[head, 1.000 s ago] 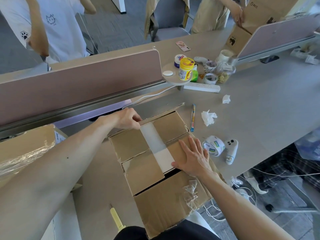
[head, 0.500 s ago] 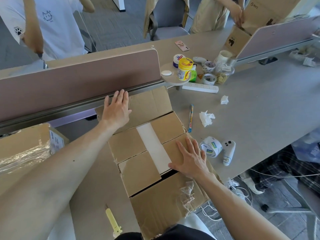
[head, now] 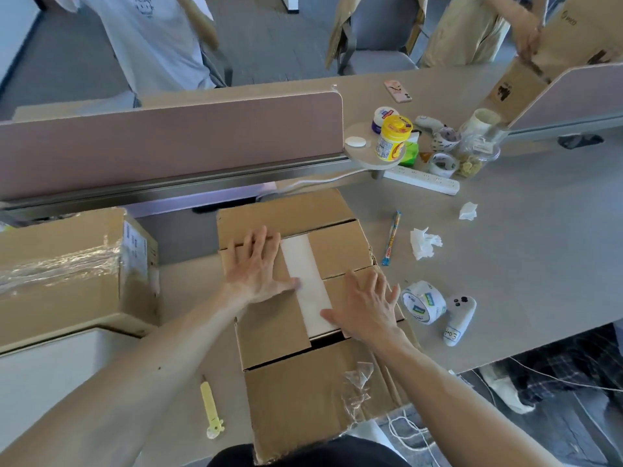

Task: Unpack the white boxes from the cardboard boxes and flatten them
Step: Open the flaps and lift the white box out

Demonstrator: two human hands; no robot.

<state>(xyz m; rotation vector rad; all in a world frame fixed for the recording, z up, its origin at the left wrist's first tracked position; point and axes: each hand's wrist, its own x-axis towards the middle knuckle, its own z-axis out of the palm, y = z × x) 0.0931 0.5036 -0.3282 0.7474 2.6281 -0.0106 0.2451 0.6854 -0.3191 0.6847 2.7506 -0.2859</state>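
Note:
A brown cardboard box [head: 340, 251] lies in front of me on the grey desk, its far and near outer flaps folded outward. Between its inner flaps a strip of a white box [head: 303, 274] shows. My left hand [head: 258, 269] presses flat on the left inner flap, fingers spread, thumb at the white strip. My right hand [head: 365, 305] presses flat on the right inner flap, its thumb on the white strip. A second cardboard box [head: 67, 274], wrapped in clear film, stands to the left.
A yellow box cutter [head: 210, 411] lies on the desk near left. Right of the box are a tape roll [head: 423, 306], a white controller [head: 460, 318], a candy stick [head: 391, 239] and crumpled tissues [head: 424, 242]. A pink divider [head: 168, 139] runs behind. People stand beyond.
My left hand came back from the far outer flap and now presses on the left inner flap. The far flap lies folded outward. My right hand stays on the right flap.

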